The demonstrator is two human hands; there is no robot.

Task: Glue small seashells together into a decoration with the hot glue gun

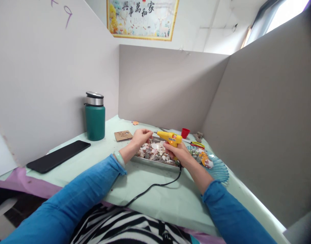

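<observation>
My right hand (179, 152) is wrapped round the handle of a yellow glue gun (168, 136), whose nozzle points left. Just beyond that tip, my left hand (142, 136) is pinched closed above the tray's back left part; what lies between its fingertips is too small to name. Beneath both hands sits a metal tray (155, 163) filled with seashells (155, 150). A black cord (155, 185) runs from the gun toward the table's front edge.
A green bottle (95, 118) and a black phone (59, 156) are at the left. Behind the tray lie a brown card (123, 135) and a red cup (185, 133). Scissors (197, 145) and a blue shell-shaped dish (218, 169) are at the right. Grey partitions (168, 84) surround the table.
</observation>
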